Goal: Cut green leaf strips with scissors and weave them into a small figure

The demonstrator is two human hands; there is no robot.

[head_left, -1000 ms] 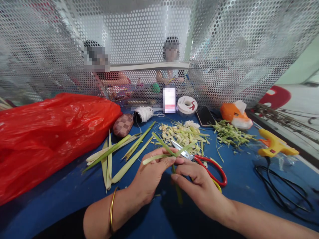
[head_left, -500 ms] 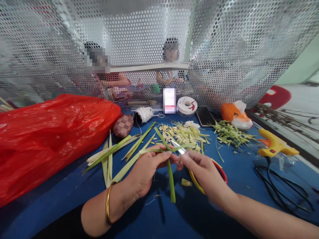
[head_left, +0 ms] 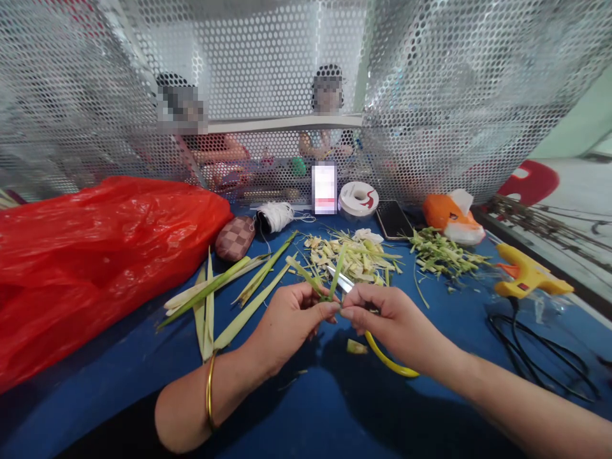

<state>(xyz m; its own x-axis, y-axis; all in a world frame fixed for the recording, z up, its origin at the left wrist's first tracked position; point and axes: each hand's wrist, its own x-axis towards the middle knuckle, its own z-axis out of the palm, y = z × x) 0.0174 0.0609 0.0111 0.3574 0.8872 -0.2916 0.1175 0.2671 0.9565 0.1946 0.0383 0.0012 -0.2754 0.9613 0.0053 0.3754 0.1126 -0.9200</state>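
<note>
Near the middle of the table, my left hand [head_left: 287,328] pinches some green leaf strips [head_left: 337,271] that cross at the fingertips and point away from me. Close to it, my right hand [head_left: 394,315] is closed, its thumb and forefinger meeting the strips' near side at the left fingertips; the exact hold is partly hidden. A pair of scissors [head_left: 342,281] with yellow-and-red handles lies under my right hand. Its blades show beyond the fingers and a yellow loop shows below. Pale and green leaf pieces [head_left: 248,315] lie left of my left hand.
Leaf scraps [head_left: 351,255] are heaped behind my hands. Around them are a red plastic bag [head_left: 105,268], checked pouch [head_left: 235,238], white string [head_left: 277,217], ribbon spool [head_left: 358,199], phone [head_left: 394,220], tissue pack [head_left: 452,220] and corded yellow glue gun [head_left: 530,274]. Two people sit behind perforated sheeting.
The long green strip that hung down toward me no longer shows there. The strips now angle upward, and my right fingers have come in against my left fingertips. The scissors have stayed put.
</note>
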